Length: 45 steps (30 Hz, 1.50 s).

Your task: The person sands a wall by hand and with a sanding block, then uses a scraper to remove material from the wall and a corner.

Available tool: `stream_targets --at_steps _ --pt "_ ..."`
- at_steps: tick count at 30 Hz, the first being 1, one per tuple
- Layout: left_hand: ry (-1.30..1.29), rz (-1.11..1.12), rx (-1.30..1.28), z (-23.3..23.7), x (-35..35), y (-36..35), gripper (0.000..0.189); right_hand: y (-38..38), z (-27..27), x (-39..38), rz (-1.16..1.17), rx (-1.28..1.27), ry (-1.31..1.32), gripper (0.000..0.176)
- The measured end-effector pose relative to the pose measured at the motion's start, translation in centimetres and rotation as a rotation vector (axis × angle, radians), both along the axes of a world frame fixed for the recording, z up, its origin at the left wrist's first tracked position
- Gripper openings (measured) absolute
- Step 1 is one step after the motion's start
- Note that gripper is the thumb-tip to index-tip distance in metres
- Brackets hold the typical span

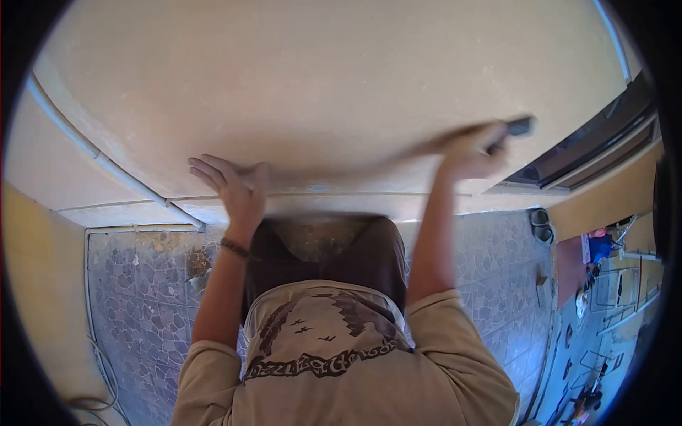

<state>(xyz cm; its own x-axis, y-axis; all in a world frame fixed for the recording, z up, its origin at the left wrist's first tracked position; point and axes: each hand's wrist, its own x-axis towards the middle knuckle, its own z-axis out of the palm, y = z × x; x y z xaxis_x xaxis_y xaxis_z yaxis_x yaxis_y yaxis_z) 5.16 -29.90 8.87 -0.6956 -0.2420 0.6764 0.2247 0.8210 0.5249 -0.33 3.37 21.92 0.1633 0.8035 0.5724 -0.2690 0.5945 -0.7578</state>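
Dark tool [520,126] is gripped in the closed right hand [469,150], held against the beige wall [320,85], blurred; left hand [231,186] is laid open, flat on the wall; window frame [590,153] noted just beyond the right hand; white pipe [99,160] beyond the left.

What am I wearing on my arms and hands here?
Short cream T-shirt sleeves end above both elbows, forearms bare. A dark bracelet sits on the left wrist. Left hand and right hand are gloveless; the right is blurred.
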Motion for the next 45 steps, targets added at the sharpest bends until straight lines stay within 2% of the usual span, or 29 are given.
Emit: stream_targets --at_steps 1,2,3,4,6,9,11,13,15,18,21,24,27,30,33,36,41,45 --pt "-0.016 -0.004 0.041 0.2 0.0 1.7 0.098 -3.8 -2.4 0.0 -0.018 0.111 -0.067 0.038" --pt "-0.023 -0.004 0.079 0.5 -0.4 2.9 0.100 -6.5 -5.2 1.0 0.059 0.525 -0.121 0.035" --pt "0.010 -0.064 0.101 0.2 0.1 3.6 0.090 -9.2 -6.2 2.4 0.180 0.874 -0.173 0.034" --pt "-0.055 -0.137 0.087 0.0 1.3 3.3 0.084 -11.1 -6.4 3.7 0.327 0.974 -0.125 0.035" --pt "-0.177 -0.274 0.069 0.0 3.6 2.6 0.074 -10.4 -9.0 4.7 0.455 0.900 -0.193 0.040" --pt "-0.406 -0.255 0.334 -2.5 7.2 2.0 0.059 -8.1 -9.4 7.1 0.592 0.752 -0.247 0.042" --pt "-0.558 -0.381 0.674 -1.9 8.4 3.2 0.051 -8.2 -9.1 8.9 0.688 0.679 -0.312 0.042" --pt "-0.556 -0.572 0.747 -0.7 8.8 5.5 0.045 -9.1 -9.5 10.4 0.761 0.709 -0.387 0.044" --pt "-0.441 -0.758 0.975 1.1 8.1 8.2 0.039 -10.1 -9.9 11.3 0.821 0.782 -0.460 0.045" --pt "-0.463 -0.733 1.141 3.5 6.3 9.2 0.032 -11.3 -9.7 11.5 0.930 0.806 -0.489 0.047" --pt "-0.311 -0.774 1.579 3.3 5.1 8.7 0.023 -12.3 -7.4 11.3 1.159 0.736 -0.587 0.045" --pt "-0.266 -0.777 1.573 2.2 4.9 7.6 0.024 -13.6 -7.4 11.8 1.602 -0.119 -0.556 0.037" --pt "-0.189 -0.778 1.566 2.3 5.0 8.5 0.024 -12.5 -8.4 10.6 1.510 0.090 -0.895 0.034" --pt "-0.173 -0.721 1.663 3.0 4.4 9.3 0.026 -12.5 -6.9 10.1 1.419 0.184 -0.954 0.033" --pt "-0.041 -0.618 1.315 4.9 3.2 9.7 0.024 -12.2 -6.0 9.0 1.246 0.484 -0.725 0.029" --pt "-0.252 -0.926 1.585 6.7 2.4 8.7 0.030 -13.6 -2.8 8.1 1.138 0.617 -0.776 0.026" --pt "-0.138 -0.880 1.785 9.6 2.8 5.2 0.027 -18.5 -0.8 7.5 1.084 0.781 -0.599 0.022" --pt "0.016 -0.880 1.760 9.8 2.3 4.4 0.026 -19.4 -0.5 7.2 1.112 0.778 -0.576 0.021"
